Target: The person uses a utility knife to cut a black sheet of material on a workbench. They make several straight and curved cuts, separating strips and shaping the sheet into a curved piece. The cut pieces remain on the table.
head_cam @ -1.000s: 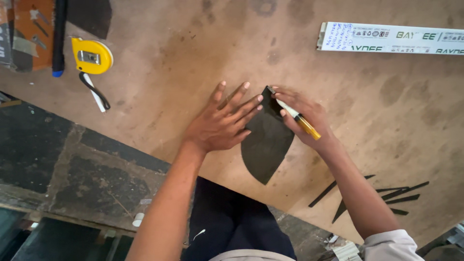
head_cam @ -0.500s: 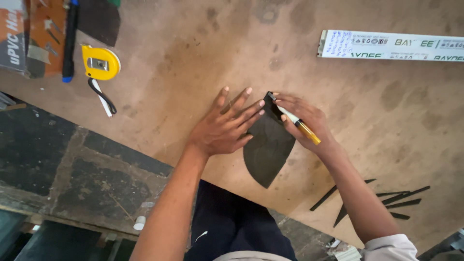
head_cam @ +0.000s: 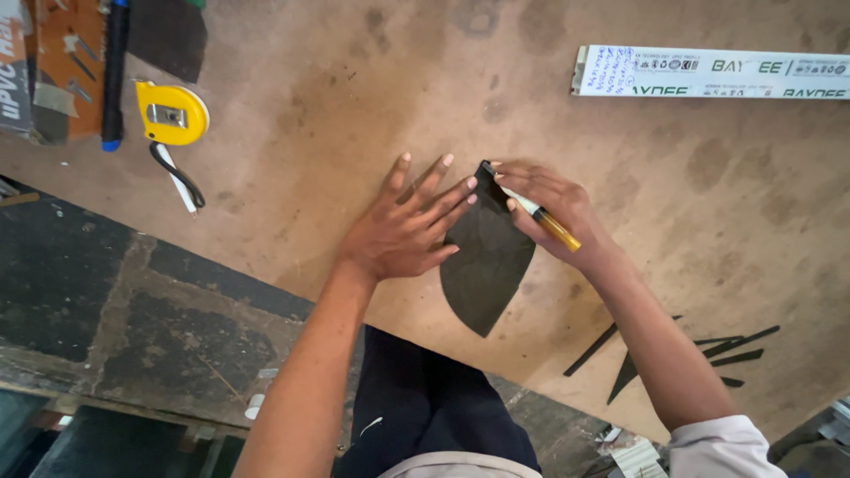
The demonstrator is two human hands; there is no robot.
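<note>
Dark leaf-shaped sheet [head_cam: 485, 261] lies flat on the brown worktable [head_cam: 354, 133], near its front edge. Left hand [head_cam: 407, 226] is spread open, fingers apart, pressing down the sheet's left edge. Right hand [head_cam: 553, 212] is pinched shut on a marker [head_cam: 542, 216] with a yellow barrel, tip at the sheet's top corner. No drawn line is visible along the outline, so marking looks to be at its start; most of the edge seems left. Yellow tape measure [head_cam: 171, 113] sits unused well to the left, thin dark offcuts [head_cam: 699, 350] to the right.
</note>
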